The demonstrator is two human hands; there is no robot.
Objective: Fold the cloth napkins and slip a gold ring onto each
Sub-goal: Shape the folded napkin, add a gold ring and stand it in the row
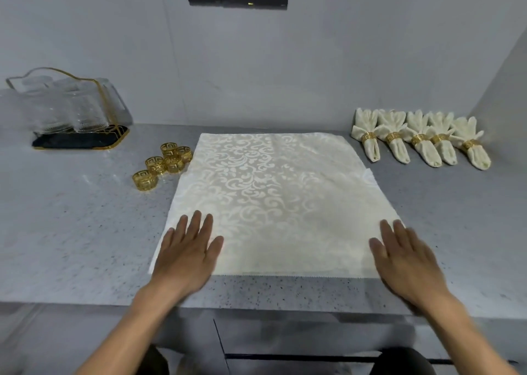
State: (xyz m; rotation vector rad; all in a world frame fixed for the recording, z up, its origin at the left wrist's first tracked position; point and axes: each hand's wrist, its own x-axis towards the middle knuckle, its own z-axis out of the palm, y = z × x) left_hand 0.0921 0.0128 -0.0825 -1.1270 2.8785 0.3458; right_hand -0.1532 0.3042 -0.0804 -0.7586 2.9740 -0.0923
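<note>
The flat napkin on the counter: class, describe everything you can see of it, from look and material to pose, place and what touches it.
The flat napkin is a cream cloth with a paler woven scroll pattern, spread open and unfolded on the speckled grey counter. Its near edge runs close to the counter's front. The left hand lies flat on its near left corner, the right hand on its near right corner. The loose gold rings sit beside its far left edge.

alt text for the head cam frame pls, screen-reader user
Both hands, left hand and right hand, lie flat on the near corners of a cream patterned napkin spread on a grey counter. Five loose gold rings sit left; five folded, ringed napkins line the right.
</note>
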